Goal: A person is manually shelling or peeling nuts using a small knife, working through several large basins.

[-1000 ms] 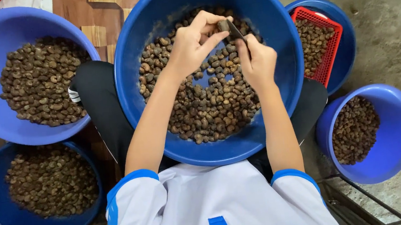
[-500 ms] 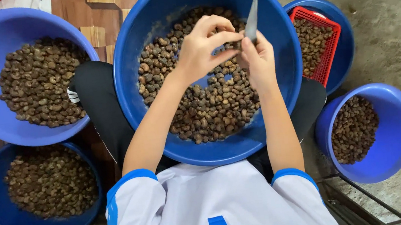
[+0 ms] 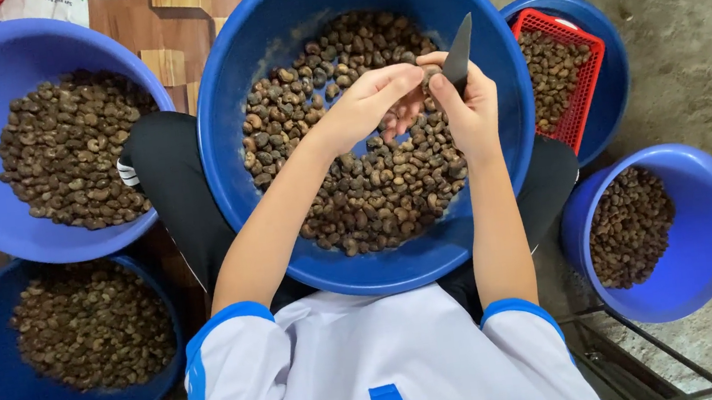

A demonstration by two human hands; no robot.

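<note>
Nut (image 3: 429, 75) pinched in left hand (image 3: 363, 105), right hand (image 3: 469, 111) gripping knife (image 3: 458, 54) over big blue basin (image 3: 264, 23); looks mid-shelling, next needs careful blade control.

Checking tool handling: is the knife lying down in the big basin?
No, the right hand grips the knife, blade raised above the nuts.

Brown nuts (image 3: 373, 189) fill blue basins (image 3: 264, 23), a red basket (image 3: 582, 107), and the shirt (image 3: 374, 359) is white with blue trim.
</note>
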